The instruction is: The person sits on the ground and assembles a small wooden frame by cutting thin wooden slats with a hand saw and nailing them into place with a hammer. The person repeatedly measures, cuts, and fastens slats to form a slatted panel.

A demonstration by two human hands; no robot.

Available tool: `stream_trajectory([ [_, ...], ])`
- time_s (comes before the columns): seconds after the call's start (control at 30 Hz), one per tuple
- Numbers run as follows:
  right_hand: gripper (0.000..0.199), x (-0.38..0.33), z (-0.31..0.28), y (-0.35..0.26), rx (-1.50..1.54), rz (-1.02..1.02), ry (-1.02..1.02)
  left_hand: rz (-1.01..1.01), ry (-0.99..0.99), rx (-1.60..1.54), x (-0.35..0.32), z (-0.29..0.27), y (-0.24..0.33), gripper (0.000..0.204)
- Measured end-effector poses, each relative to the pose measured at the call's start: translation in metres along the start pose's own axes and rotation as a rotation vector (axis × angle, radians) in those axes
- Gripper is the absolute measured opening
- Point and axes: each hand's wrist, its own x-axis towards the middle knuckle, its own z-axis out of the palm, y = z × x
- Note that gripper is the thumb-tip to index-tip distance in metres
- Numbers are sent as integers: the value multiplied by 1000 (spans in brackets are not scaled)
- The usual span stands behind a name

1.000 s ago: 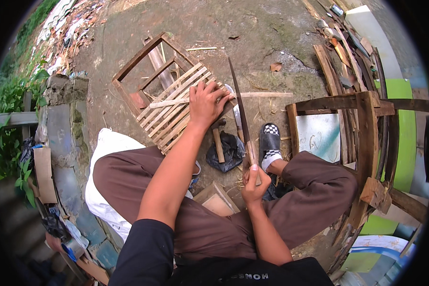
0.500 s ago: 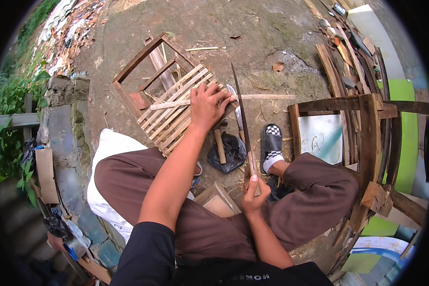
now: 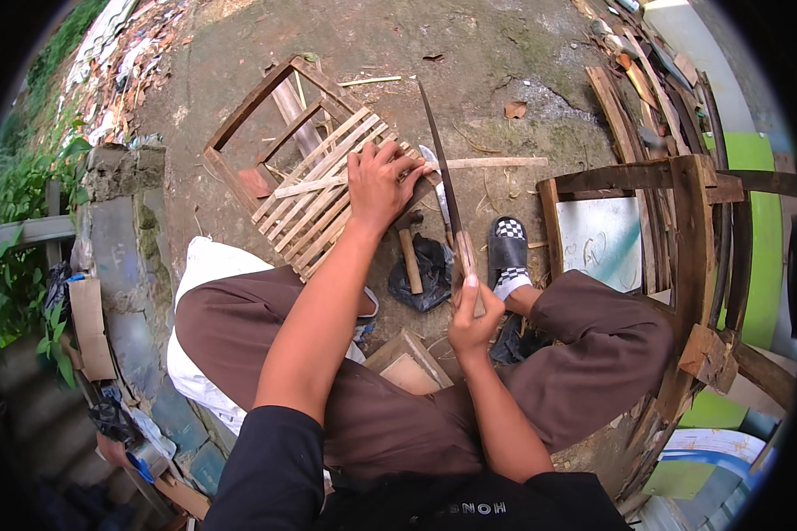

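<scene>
I see, from above, a seated person's left hand (image 3: 381, 188) pinning a thin wooden strip (image 3: 500, 163) across a slatted wooden frame (image 3: 282, 232), fingers curled around the strip, whose free end juts out to the right. The right hand (image 3: 475, 326) is clenched on the wooden handle of a long, dark-bladed saw (image 3: 452, 203), thumb laid along it. The blade points away from the person and crosses the strip just beside the left fingertips; I cannot tell whether it touches. A hammer (image 3: 410, 263) lies against a black plastic bag (image 3: 436, 283) below.
</scene>
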Motion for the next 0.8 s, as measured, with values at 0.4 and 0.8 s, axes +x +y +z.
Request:
stream_trajectory([
  [0.4, 37, 20, 9, -4, 21, -72, 18, -9, -19, -2, 2, 2, -3, 17],
  [0.8, 37, 16, 10, -4, 53, 23, -17, -9, -3, 6, 2, 1, -5, 19],
])
